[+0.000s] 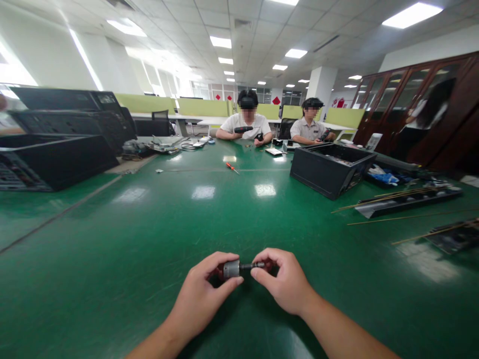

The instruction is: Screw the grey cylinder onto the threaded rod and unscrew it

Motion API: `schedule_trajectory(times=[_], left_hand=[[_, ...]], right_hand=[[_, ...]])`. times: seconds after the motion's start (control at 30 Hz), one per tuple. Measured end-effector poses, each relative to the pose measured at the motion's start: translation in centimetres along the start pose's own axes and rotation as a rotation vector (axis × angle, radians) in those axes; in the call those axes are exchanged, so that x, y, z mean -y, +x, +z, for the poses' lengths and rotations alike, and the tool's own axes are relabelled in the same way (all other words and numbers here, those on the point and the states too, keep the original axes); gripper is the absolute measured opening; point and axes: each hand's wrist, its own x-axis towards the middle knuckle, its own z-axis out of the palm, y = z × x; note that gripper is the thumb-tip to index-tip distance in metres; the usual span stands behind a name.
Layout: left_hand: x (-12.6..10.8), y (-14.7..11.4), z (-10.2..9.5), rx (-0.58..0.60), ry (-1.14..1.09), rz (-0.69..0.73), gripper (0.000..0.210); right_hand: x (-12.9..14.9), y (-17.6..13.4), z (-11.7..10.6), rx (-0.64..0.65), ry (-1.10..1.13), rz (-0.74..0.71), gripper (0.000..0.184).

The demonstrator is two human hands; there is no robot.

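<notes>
Low in the middle of the view, a short grey metal cylinder (232, 269) lies sideways with a thin dark stepped shaft (247, 267) sticking out to the right. It looks like a small motor or a tool bit; its exact kind cannot be made out. My left hand (207, 284) has thumb and fingers closed around the cylinder from the left. The shaft's right end is pinched between the thumb and fingers of my right hand (280, 276). Both hands are just over the green tabletop (157, 239), and my fingers hide parts of the piece.
An orange screwdriver (232, 168) lies farther out. Black computer cases stand at left (56, 162) and right (329, 169). Thin rods (389, 198) and metal parts lie on the right. Across the table, two people work, one holding a power screwdriver (243, 129).
</notes>
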Motion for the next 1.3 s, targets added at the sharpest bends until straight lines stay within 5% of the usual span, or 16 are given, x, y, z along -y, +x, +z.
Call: schedule_trajectory(times=[1.3], left_hand=[[0.02,-0.08,-0.14,-0.068,-0.020,0.029,0.028]], right_hand=[[-0.18,0.06,-0.59,-0.030,0.008,-0.036,0.005]])
